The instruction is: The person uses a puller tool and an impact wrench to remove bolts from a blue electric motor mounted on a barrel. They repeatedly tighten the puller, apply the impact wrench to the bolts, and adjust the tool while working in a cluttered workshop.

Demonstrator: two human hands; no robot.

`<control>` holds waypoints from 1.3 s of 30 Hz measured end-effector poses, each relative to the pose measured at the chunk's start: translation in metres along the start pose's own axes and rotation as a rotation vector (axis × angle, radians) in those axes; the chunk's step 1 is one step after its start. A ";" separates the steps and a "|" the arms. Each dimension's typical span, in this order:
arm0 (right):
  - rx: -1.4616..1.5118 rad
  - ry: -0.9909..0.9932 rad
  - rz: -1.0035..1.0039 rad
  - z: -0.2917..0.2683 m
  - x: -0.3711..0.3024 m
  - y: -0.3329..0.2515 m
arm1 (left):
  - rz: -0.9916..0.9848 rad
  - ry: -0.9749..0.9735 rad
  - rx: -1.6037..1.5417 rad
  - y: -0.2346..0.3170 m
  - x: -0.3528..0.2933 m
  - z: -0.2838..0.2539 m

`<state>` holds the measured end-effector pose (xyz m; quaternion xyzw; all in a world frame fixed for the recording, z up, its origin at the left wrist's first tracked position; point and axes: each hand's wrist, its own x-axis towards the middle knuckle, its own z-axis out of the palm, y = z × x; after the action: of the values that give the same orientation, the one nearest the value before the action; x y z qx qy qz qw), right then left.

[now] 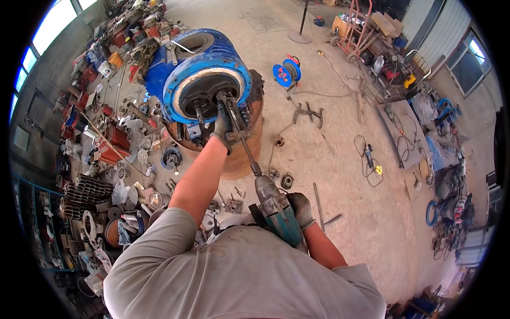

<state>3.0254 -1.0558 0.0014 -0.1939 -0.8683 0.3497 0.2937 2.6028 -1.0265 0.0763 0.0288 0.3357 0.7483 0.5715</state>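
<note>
The concrete floor [329, 95] fills most of the view, with a dense spread of metal parts [106, 159] along the 9 o'clock side. At about 11 o'clock from the centre stands the big blue motor housing [175, 74], its round open face turned up, resting on a rusty brown drum [239, 159]. A blue cable reel [286, 72] lies at 12 o'clock, just beside the housing. Near the centre, at 6 o'clock, is the teal impact wrench [276, 210]; its long extension bar [241, 141] goes up into the housing face. The right hand [302, 208], gloved, is closed around the wrench handle. The left hand [226, 127], also gloved, is wrapped around the bar near the housing.
</note>
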 end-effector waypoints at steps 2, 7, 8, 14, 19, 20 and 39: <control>-0.007 -0.013 0.023 0.003 -0.006 0.009 | -0.043 0.024 -0.076 -0.003 -0.003 0.007; -0.017 -0.004 -0.002 -0.006 0.000 -0.001 | 0.003 0.036 0.004 -0.006 -0.009 0.008; -0.046 -0.017 0.009 -0.005 -0.005 0.004 | -0.002 0.039 -0.001 -0.006 -0.011 0.017; -0.031 -0.020 0.024 -0.009 -0.001 -0.006 | -0.016 0.100 0.084 -0.007 -0.019 0.019; -0.026 -0.003 0.007 -0.011 0.003 -0.010 | 0.011 0.091 0.030 -0.003 -0.011 0.007; -0.021 -0.015 0.016 -0.010 0.001 -0.012 | -0.001 0.104 0.019 -0.004 -0.012 0.006; 0.846 -0.083 0.658 0.034 -0.051 0.031 | 0.120 -0.114 -0.300 -0.050 -0.021 0.007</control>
<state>3.0457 -1.0791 -0.0599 -0.3066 -0.5558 0.7498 0.1866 2.6544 -1.0355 0.0618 0.0057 0.1847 0.8200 0.5417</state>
